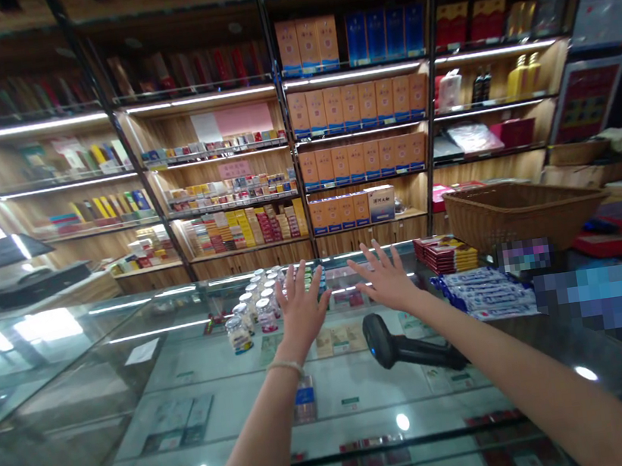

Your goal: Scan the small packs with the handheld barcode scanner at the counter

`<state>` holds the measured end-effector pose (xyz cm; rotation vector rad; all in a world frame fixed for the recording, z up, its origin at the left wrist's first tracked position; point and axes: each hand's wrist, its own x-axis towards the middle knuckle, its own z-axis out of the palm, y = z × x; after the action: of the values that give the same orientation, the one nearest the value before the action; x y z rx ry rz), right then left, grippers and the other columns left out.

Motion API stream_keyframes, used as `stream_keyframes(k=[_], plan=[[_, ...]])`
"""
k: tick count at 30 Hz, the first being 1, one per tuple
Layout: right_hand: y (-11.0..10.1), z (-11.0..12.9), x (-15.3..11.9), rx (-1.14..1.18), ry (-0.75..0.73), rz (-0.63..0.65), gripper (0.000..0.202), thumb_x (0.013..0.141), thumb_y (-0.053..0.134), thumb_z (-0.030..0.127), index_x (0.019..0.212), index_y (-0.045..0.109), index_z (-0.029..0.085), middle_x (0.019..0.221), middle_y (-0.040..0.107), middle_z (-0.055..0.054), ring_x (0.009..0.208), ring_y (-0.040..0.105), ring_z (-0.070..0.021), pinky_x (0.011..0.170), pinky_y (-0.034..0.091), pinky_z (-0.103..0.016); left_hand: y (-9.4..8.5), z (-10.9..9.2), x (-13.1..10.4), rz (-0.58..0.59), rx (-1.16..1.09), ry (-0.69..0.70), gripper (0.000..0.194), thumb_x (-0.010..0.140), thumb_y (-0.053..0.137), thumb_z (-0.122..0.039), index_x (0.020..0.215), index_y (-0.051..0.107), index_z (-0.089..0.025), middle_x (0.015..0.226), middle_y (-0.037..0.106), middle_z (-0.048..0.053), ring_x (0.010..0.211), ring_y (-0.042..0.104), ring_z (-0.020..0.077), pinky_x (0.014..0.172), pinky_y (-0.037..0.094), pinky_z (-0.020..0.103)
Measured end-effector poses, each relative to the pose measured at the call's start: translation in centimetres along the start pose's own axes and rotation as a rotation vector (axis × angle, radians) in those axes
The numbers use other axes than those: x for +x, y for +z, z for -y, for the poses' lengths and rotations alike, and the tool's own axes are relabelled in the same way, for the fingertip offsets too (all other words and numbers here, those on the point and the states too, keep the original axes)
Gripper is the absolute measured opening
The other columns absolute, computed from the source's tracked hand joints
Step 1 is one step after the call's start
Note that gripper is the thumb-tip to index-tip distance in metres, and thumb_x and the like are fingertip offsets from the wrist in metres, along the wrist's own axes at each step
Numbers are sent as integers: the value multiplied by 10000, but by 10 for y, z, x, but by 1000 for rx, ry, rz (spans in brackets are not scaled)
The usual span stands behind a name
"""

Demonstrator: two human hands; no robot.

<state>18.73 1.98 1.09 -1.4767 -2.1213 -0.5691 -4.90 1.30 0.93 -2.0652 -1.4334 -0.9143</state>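
Observation:
Over the glass counter both my arms reach forward. My left hand has its fingers spread and holds nothing; it is beside several small lidded jars standing in rows, and partly covers some of them. To its right my right hand is also spread and bare. A black handheld barcode scanner lies on the glass below my right hand, its handle partly behind my right forearm. Whether my palms touch the glass I cannot tell.
Blue-and-white packets, stacked red packs and a wicker basket sit on the right. A white paper lies at left. Behind the counter, shelves hold orange boxes and small cartons. Packs show beneath the glass.

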Motion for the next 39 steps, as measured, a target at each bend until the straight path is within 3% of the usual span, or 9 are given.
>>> stream_keyframes(k=[11, 20, 33, 39], plan=[[-43, -32, -15, -57, 34, 7, 557, 1005, 492, 521, 1541, 430, 378, 1681, 299, -91, 1540, 245, -367, 1200, 178, -684, -20, -23, 29, -36, 37, 94, 522, 994, 485, -441, 1483, 534, -264, 1596, 443, 144, 1521, 310, 345, 1247, 133, 613], [-54, -67, -23, -87, 75, 3, 573, 1011, 464, 544, 1557, 401, 381, 1687, 287, -76, 1546, 225, -361, 1210, 158, -666, -24, -69, 45, -21, 65, 87, 512, 997, 487, -424, 1478, 539, -258, 1583, 455, 144, 1495, 349, 347, 1239, 182, 619], [-71, -157, -64, -157, 194, -39, 569, 996, 478, 549, 1539, 426, 388, 1671, 320, -95, 1546, 216, -368, 1194, 158, -677, -5, -159, 73, 45, -10, 127, 581, 953, 561, -475, 1487, 530, -247, 1590, 443, 153, 1480, 366, 360, 1232, 225, 624], [-77, -189, -70, -182, 254, -40, 606, 973, 517, 572, 1541, 428, 379, 1685, 277, -111, 1550, 188, -383, 1184, 152, -693, 9, -188, 81, 56, -54, 144, 571, 955, 558, -491, 1472, 548, -246, 1577, 464, 144, 1471, 378, 345, 1232, 245, 591]])
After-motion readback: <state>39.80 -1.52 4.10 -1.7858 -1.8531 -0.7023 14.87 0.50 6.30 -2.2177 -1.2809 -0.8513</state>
